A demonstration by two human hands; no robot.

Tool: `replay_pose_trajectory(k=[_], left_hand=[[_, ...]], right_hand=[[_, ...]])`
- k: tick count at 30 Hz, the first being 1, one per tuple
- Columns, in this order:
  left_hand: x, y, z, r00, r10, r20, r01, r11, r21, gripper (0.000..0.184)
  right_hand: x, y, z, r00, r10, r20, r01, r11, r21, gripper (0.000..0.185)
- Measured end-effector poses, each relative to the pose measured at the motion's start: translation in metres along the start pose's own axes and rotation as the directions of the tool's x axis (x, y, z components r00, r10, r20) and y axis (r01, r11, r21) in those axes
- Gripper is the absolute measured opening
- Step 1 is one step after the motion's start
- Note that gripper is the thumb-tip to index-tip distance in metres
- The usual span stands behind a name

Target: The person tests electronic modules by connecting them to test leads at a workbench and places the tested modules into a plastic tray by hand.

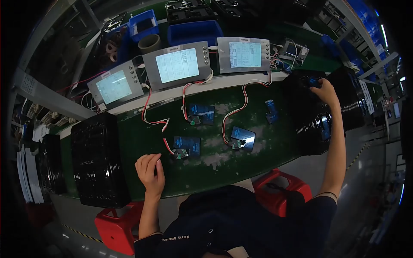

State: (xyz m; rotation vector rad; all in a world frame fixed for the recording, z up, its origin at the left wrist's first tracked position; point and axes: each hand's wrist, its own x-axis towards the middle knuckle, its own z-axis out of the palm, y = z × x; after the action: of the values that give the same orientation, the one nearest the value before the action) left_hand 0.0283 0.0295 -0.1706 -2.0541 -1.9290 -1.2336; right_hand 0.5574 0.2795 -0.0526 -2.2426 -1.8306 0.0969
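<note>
My right hand [325, 92] reaches over the stack of black trays [307, 116] on the right. Its fingertips pinch at a small blue battery pack [312, 80] in the top tray; the grip is partly hidden. Loosely bent and holding nothing visible, my left hand [150, 171] hovers by the table's front edge. Nearest to it is a blue battery pack [188, 145] wired to a small green board. Two similar wired packs lie farther back [203, 113] and to the right [244, 138]. Another blue piece [271, 112] lies unwired near the trays.
Three testers with lit screens, left [113, 87], middle [177, 64] and right [243, 54], line the table's back, their red and white leads crossing the green mat [206, 167]. A black tray stack [97, 159] stands left. Red stools [118, 230] and blue bins [195, 33] surround the bench.
</note>
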Motion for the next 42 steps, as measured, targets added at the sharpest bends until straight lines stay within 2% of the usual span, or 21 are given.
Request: replay_pose_trajectory(k=[2, 5, 8, 15, 17, 18, 20, 21, 22, 23, 25, 26, 28, 29, 32, 34, 36, 40, 42], left_hand=[[0.000, 0.000, 0.001, 1.000, -0.001, 0.000, 0.001, 1.000, -0.002, 0.016], [0.000, 0.001, 0.001, 1.000, -0.002, -0.001, 0.002, 1.000, -0.002, 0.016], [0.000, 0.000, 0.001, 1.000, 0.002, 0.005, -0.002, 1.000, -0.003, 0.017], [0.000, -0.001, 0.002, 1.000, 0.017, 0.013, -0.018, 1.000, 0.016, 0.017], [0.000, 0.000, 0.002, 1.000, 0.020, 0.014, -0.021, 1.000, 0.017, 0.017], [0.000, 0.001, 0.002, 1.000, 0.022, 0.015, -0.022, 0.999, 0.026, 0.018], [0.003, 0.005, 0.003, 1.000, 0.022, 0.017, -0.022, 0.999, 0.040, 0.018], [0.006, 0.012, 0.005, 0.998, 0.043, 0.042, -0.043, 0.999, 0.007, 0.019], [0.009, 0.020, 0.007, 0.996, 0.062, 0.069, -0.060, 0.998, -0.026, 0.021], [0.017, 0.030, 0.012, 0.989, 0.117, 0.093, -0.112, 0.992, -0.054, 0.024], [0.034, 0.052, 0.027, 0.965, 0.212, 0.156, -0.191, 0.972, -0.139, 0.028], [0.041, 0.061, 0.038, 0.947, 0.270, 0.174, -0.237, 0.953, -0.190, 0.028], [0.051, 0.076, 0.060, 0.910, 0.364, 0.197, -0.304, 0.911, -0.279, 0.029], [0.055, 0.083, 0.072, 0.894, 0.400, 0.203, -0.327, 0.890, -0.317, 0.029], [0.060, 0.097, 0.100, 0.860, 0.462, 0.217, -0.367, 0.855, -0.367, 0.023], [0.060, 0.102, 0.111, 0.837, 0.493, 0.237, -0.383, 0.838, -0.390, 0.021], [0.061, 0.106, 0.119, 0.789, 0.554, 0.264, -0.445, 0.813, -0.376, 0.019], [0.065, 0.111, 0.125, 0.718, 0.641, 0.271, -0.564, 0.764, -0.314, 0.016], [0.066, 0.110, 0.123, 0.542, 0.733, 0.410, -0.719, 0.657, -0.224, 0.018]], right_hand=[[-0.002, -0.010, -0.004, 0.998, -0.031, 0.061, 0.035, 0.997, -0.066, 0.062], [0.000, -0.005, 0.003, 0.997, -0.069, 0.026, 0.073, 0.983, -0.168, 0.060], [-0.003, -0.012, 0.001, 0.995, -0.016, 0.097, 0.035, 0.978, -0.206, 0.054], [-0.010, -0.019, 0.003, 0.998, -0.023, 0.062, 0.037, 0.973, -0.226, 0.046], [-0.013, -0.014, 0.003, 0.992, -0.114, -0.047, 0.098, 0.959, -0.268, 0.050], [-0.016, -0.012, 0.002, 0.992, -0.116, -0.045, 0.100, 0.958, -0.268, 0.050], [-0.028, -0.014, -0.005, 0.906, -0.305, -0.293, 0.230, 0.937, -0.263, 0.060], [-0.036, -0.024, -0.014, 0.907, -0.306, -0.290, 0.233, 0.937, -0.261, 0.060], [-0.052, -0.052, -0.030, 0.958, -0.210, -0.194, 0.212, 0.977, -0.008, 0.065], [-0.065, -0.073, -0.036, 0.988, -0.135, -0.072, 0.149, 0.959, 0.240, 0.070], [-0.078, -0.079, -0.016, 0.945, -0.324, -0.054, 0.304, 0.804, 0.511, 0.069], [-0.083, -0.085, -0.001, 0.913, -0.406, -0.044, 0.356, 0.739, 0.572, 0.069], [-0.096, -0.107, 0.028, 0.879, -0.471, 0.072, 0.268, 0.613, 0.743, 0.070], [-0.100, -0.112, 0.045, 0.860, -0.486, 0.157, 0.192, 0.593, 0.782, 0.072], [-0.107, -0.127, 0.090, 0.771, -0.584, 0.256, 0.030, 0.434, 0.900, 0.072], [-0.108, -0.129, 0.115, 0.775, -0.587, 0.233, 0.012, 0.382, 0.924, 0.070], [-0.106, -0.127, 0.130, 0.778, -0.573, 0.258, -0.163, 0.213, 0.963, 0.065], [-0.104, -0.121, 0.129, 0.792, -0.537, 0.289, -0.259, 0.133, 0.957, 0.061], [-0.103, -0.113, 0.135, 0.793, -0.516, 0.324, -0.320, 0.099, 0.942, 0.058]])
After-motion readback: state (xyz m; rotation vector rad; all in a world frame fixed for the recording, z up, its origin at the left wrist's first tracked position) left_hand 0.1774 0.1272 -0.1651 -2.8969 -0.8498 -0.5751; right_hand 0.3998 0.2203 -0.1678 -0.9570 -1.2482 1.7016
